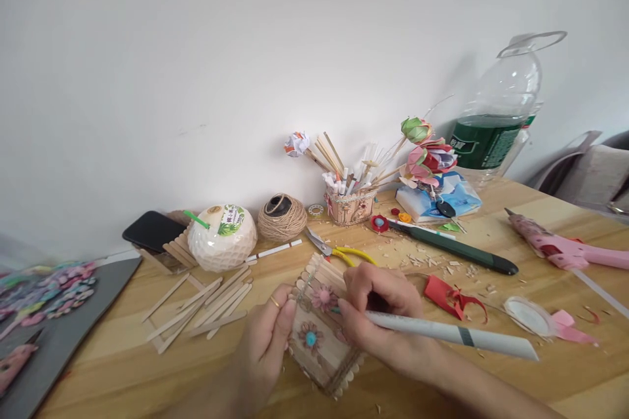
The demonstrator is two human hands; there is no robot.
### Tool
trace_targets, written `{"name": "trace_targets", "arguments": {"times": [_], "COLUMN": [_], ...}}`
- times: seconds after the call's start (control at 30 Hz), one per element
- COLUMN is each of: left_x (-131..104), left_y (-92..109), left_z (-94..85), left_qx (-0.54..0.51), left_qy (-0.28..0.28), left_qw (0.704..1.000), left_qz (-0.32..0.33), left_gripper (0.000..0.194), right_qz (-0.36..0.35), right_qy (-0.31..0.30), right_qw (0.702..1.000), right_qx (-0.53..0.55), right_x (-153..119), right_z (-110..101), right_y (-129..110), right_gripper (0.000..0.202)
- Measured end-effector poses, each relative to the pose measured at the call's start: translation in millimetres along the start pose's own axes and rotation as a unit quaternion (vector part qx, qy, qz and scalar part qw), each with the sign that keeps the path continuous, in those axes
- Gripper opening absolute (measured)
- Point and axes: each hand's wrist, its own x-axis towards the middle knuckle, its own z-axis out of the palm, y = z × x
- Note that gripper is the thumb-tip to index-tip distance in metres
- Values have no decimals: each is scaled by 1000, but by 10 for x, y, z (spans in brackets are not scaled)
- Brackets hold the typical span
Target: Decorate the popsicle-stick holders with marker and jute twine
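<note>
A small craft piece made of wooden sticks [328, 366] is tilted in front of me, edged with rounded stick ends. On its face sit a pink flower [323, 298] and a brown flower with a blue centre [310, 338]. My left hand [270, 324], wearing a ring, has its fingers closed on the piece's left edge. In my right hand [381, 314] is a white marker [452, 332] with a grey band, its greenish tip end close to the pink flower. My right fingers hide part of the piece. Yellow-handled scissors [344, 254] lie just behind it.
Loose wooden sticks [211, 307] lie left, near a white coconut with a green straw [223, 239] and twine [282, 217]. Behind stands a decorated pen holder [350, 202]. To the right are a green utility knife [457, 248], red scraps [447, 298] and a pink glue gun [565, 245].
</note>
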Motion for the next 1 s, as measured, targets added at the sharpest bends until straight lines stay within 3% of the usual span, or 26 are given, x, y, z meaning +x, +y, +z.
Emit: {"name": "trace_targets", "arguments": {"times": [0.23,0.43,1.0], "left_x": [9,25,43], "left_y": [27,6,-1], "left_z": [-5,-19,-41], "left_qx": [0,20,28], "left_qy": [-7,-29,-56], "left_qw": [1000,999,997], "left_qz": [-1,22,46], "left_gripper": [38,39,33], "right_qz": [-114,-160,-144], "right_qy": [14,-9,-9], "right_qw": [992,981,978], "right_qx": [-59,-114,-153], "right_x": [-27,-3,-14], "right_z": [16,6,15], "right_y": [57,44,2], "right_gripper": [31,33,34]}}
